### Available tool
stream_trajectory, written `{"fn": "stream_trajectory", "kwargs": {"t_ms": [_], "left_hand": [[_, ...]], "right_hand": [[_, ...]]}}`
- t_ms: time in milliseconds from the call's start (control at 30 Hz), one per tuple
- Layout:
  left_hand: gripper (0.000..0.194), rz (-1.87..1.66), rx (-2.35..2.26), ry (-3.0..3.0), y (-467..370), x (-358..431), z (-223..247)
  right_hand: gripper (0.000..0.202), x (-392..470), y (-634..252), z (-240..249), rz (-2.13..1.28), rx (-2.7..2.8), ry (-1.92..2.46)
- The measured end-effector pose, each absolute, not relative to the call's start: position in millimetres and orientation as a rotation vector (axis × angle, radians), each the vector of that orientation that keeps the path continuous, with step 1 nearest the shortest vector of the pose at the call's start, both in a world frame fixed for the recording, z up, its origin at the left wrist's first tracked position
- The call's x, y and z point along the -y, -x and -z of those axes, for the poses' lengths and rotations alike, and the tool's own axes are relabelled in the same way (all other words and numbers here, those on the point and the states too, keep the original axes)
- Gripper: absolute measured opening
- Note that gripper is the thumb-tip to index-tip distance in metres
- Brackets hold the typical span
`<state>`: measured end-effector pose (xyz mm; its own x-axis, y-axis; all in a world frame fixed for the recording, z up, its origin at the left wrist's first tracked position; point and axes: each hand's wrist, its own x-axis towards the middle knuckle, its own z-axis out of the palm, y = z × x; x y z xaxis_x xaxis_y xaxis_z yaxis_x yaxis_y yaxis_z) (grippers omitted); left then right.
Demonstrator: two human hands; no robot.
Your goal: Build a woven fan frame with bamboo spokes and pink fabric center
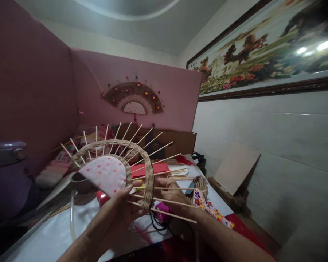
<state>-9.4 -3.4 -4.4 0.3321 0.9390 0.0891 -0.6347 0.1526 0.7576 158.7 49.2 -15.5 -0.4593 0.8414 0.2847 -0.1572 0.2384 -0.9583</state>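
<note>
— So, what sits closest to the camera?

— Both hands, held up over the near edge of the bench (51, 236). The left hand (117, 213) grips the lower end of a half-woven fan (117, 163), thumb against its dotted pink cloth centre (106, 174). The right hand (171, 191) is behind the fan's bare sticks (164, 151); its fingers curl around them, though how firmly I cannot tell.

— And the fan itself?

— Upright, tilted a little, with a woven band (142, 160) arching over the cloth and sticks fanning out past it.

— Below the hands?

— A pink object with a black cord (162, 214) on the white bench, and a flowered cloth (210, 209) at the right edge.

— Further back?

— Red paper (158, 168) and loose sticks mid-bench, a cardboard box (180, 142) at the far edge, and a finished brown fan (133, 97) on the pink wall. A framed picture (265, 54) hangs to the right.
</note>
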Motion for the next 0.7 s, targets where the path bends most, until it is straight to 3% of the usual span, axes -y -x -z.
{"fn": "stream_trajectory", "kwargs": {"t_ms": [433,700], "left_hand": [[0.023,-1.200,-0.453,-0.792,12.0,2.9,-0.6],[0.025,-1.145,-0.491,-0.820,8.4,3.7,1.3]], "right_hand": [[0.028,-57.0,-162.0,30.3,-0.878,1.710,0.670],[0.027,-50.0,-160.7,31.4,-0.911,1.780,0.679]]}}
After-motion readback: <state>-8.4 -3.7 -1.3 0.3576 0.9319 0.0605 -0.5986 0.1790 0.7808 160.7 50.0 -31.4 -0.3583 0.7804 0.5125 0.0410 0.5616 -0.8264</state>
